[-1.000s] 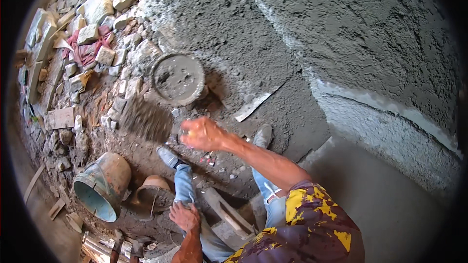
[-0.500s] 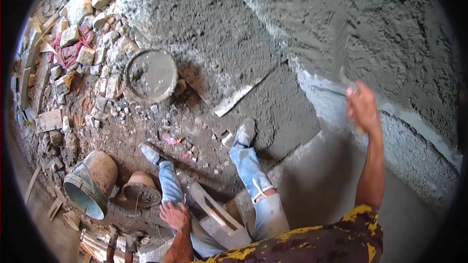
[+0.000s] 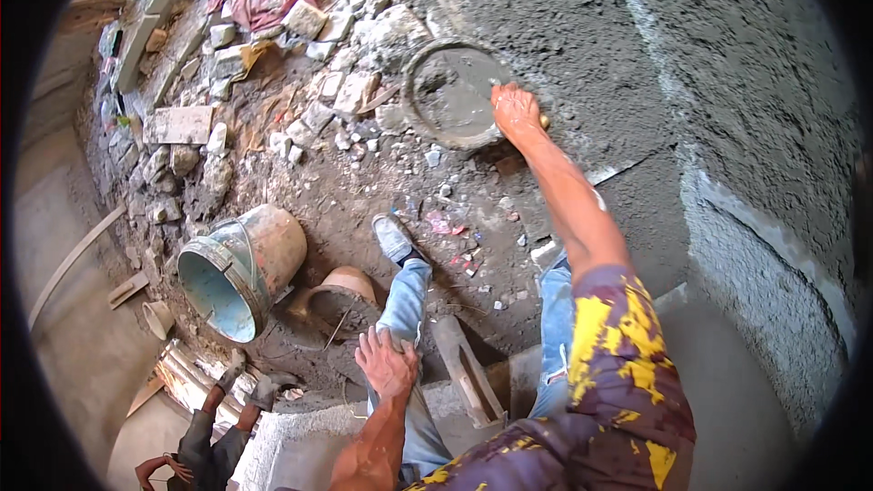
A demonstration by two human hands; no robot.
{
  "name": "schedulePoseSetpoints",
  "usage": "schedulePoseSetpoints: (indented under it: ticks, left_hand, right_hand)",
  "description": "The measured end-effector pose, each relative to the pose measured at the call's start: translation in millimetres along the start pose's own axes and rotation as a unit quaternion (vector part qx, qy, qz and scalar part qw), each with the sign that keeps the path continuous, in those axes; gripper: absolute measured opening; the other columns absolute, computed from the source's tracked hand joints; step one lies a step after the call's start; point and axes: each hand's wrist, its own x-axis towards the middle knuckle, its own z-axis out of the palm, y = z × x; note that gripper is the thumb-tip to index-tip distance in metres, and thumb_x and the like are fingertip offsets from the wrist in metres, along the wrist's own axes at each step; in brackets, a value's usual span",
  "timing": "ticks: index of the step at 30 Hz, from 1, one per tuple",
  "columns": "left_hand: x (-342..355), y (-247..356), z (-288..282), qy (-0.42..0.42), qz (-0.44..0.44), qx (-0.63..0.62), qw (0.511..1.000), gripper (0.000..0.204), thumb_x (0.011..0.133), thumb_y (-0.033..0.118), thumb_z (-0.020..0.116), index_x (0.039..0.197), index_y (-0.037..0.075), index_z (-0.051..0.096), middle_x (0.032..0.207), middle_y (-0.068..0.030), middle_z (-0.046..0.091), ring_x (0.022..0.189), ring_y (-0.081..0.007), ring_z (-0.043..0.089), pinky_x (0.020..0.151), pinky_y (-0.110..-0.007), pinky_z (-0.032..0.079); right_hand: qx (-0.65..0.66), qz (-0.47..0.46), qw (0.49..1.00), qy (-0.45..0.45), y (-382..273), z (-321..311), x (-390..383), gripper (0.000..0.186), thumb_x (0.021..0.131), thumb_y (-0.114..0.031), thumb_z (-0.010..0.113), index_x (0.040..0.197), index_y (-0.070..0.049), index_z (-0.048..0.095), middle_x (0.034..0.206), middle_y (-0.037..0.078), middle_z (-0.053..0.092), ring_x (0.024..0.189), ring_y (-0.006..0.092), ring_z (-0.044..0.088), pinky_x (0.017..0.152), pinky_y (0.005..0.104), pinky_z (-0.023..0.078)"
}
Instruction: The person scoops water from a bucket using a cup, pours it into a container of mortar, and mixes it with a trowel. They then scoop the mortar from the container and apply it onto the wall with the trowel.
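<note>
Beside pale stone rubble (image 3: 393,31), at the right edge of a round grey mortar-filled bucket (image 3: 459,139), the right hand (image 3: 517,109) clasped a yellowish rounded handle (image 3: 544,120); the left hand (image 3: 386,364) lay spread on blue denim (image 3: 406,309), open brown dirt (image 3: 346,191) between

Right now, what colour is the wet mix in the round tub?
The wet mix is grey, seen best in the head view.

The right arm (image 3: 582,209) reaches forward and a little leftward, stretched nearly straight, with the wrist (image 3: 531,138) almost in line behind the right grip (image 3: 516,113). That bare hand is curled closed, its back turned up. The left arm (image 3: 378,441) comes up from the lower edge, and the left grip (image 3: 387,364) rests palm down on the left leg (image 3: 406,303), fingers (image 3: 370,345) loosely spread.
</note>
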Motion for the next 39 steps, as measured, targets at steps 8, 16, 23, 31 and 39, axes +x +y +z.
schedulePoseSetpoints:
  ticks: [8,16,23,31,39]
  left_hand:
    - [9.6,-30.6,-0.1,-0.028,-0.019,-0.026,0.999,0.058,0.076,0.040,0.066,0.124,0.008,0.056,0.139,-0.0145,0.047,0.134,-0.0332,0.037,0.110,-0.048,0.024]
    - [13.0,-6.9,-3.0,-0.041,-0.007,-0.032,0.999,0.057,0.077,0.041,0.064,0.124,0.009,0.058,0.138,-0.0142,0.050,0.133,-0.0329,0.039,0.111,-0.047,0.024]
    - [-19.4,5.6,24.1,0.006,-0.022,0.001,1.000,0.058,0.079,0.042,0.062,0.127,0.008,0.057,0.137,-0.0158,0.051,0.132,-0.0343,0.040,0.110,-0.047,0.026]
    - [-50.0,67.9,71.8,0.025,-0.007,0.046,0.999,0.054,0.080,0.040,0.060,0.122,0.006,0.060,0.133,-0.0168,0.053,0.130,-0.0358,0.042,0.107,-0.051,0.028]
    - [-68.0,50.2,57.4,0.027,-0.013,0.067,0.997,0.050,0.080,0.038,0.060,0.119,0.007,0.062,0.132,-0.0171,0.054,0.129,-0.0358,0.043,0.107,-0.051,0.029]
  right_hand:
    - [0.333,0.053,0.935,-0.108,-48.4,39.8,-52.8,0.030,0.084,-0.030,0.061,0.097,-0.003,0.062,0.087,0.027,0.066,0.085,0.0467,0.063,0.074,0.0530,0.050]
    - [0.318,0.123,0.940,-0.034,-22.8,-19.4,-89.8,0.029,0.084,-0.032,0.060,0.095,-0.005,0.060,0.089,0.021,0.067,0.084,0.0424,0.064,0.073,0.0516,0.050]
    - [0.460,-0.062,0.883,-0.066,-53.4,-115.3,-122.2,0.023,0.085,-0.027,0.057,0.087,-0.005,0.061,0.079,0.017,0.064,0.069,0.0348,0.063,0.062,0.0440,0.052]
    - [0.660,0.002,0.654,-0.370,178.0,-156.2,-131.1,0.042,0.084,-0.029,0.068,0.118,-0.006,0.060,0.091,0.008,0.064,0.077,0.0200,0.064,0.070,0.0379,0.056]
    - [0.505,0.285,0.814,0.021,346.8,-343.9,-240.2,0.025,0.093,-0.027,0.062,0.107,-0.007,0.062,0.065,-0.003,0.051,0.046,0.0054,0.047,0.043,0.0195,0.040]
